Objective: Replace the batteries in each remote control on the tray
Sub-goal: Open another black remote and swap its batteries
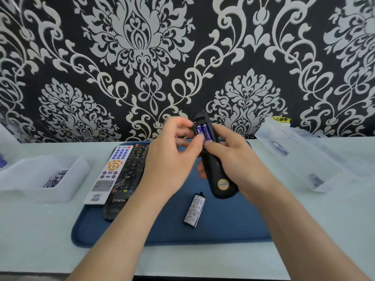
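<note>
Left: a clear bin (60,191) of loose cells stands on the table, apart from the blue tray (223,230). On the tray's left part a white remote (109,175) and a dark remote (125,179) lie face up, side by side and touching.

Centre: the left hand (172,157), its fingers curled, sets thumb and forefinger on the left one of the two purple batteries (205,131) in the open bay; whether it grips or only presses that cell cannot be told. The task's thing, a black remote (217,173), is held back-up above the far middle of the tray. Its battery cover (194,209) lies loose on the tray, near and just left of the remote's lower end.

Right: the right hand (239,157) wraps round the remote's body and steadies it. A clear bag (300,153) lies on the table beyond the tray.

Judged step: seating the cells. Check polarity marks, push each cell against its spring end first, press flat, and keep the remote steady before refitting the cover.
</note>
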Demonstrator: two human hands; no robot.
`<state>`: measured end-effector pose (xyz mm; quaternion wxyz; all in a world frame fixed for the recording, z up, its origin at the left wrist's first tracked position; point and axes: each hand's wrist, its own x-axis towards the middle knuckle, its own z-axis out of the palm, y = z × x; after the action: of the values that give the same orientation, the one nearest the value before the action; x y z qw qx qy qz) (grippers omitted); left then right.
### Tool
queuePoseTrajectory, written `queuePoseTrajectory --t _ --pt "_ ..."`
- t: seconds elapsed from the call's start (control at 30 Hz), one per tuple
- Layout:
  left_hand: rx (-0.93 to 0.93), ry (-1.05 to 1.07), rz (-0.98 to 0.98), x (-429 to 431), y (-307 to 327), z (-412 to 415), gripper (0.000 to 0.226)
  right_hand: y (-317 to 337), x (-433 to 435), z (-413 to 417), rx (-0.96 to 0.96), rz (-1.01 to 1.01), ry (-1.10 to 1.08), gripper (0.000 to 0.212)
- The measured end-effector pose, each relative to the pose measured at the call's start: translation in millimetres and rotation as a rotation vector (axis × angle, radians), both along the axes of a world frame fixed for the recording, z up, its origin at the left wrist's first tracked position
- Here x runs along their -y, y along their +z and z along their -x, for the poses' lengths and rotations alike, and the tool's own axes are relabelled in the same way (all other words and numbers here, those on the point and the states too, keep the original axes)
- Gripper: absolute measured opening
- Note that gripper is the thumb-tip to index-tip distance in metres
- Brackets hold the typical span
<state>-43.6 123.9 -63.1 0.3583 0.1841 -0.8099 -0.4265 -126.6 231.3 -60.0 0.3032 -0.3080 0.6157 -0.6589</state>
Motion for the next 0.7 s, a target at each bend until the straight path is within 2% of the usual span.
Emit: queuePoseTrajectory --t 0.07,0.13,0.23,0.4,0.47,0.53,0.67,0.7 --pt "-0.072 -0.033 -0.350 0 7 0 0.025 4 -1 -2 -0.044 -0.002 0.078 0.028" --pt "-0.051 -0.112 -0.514 4 11 -2 0.012 6 -1 -5 -0.139 -0.030 0.125 0.029" --pt "-0.051 -0.148 -0.593 12 10 -4 0.004 6 -2 -3 -0.240 -0.081 0.138 0.029" --pt "0.032 -0.118 -0.569 8 2 -1 0.007 1 -7 1 -0.219 -0.168 0.184 0.023" --pt "0.161 -0.128 -0.486 14 -1 -2 0.005 -2 -7 3 -0.275 -0.210 0.140 0.023" --pt "0.348 -0.134 -0.275 20 0 -7 0.010 -3 -8 9 -0.288 -0.263 0.094 0.023" --pt "0.968 -0.107 0.476 3 -11 -16 0.047 -5 -17 20 -0.172 -0.347 0.108 0.025" --pt "1.042 -0.128 0.571 -4 -17 -16 0.051 -6 -20 22 -0.178 -0.356 0.140 0.029"
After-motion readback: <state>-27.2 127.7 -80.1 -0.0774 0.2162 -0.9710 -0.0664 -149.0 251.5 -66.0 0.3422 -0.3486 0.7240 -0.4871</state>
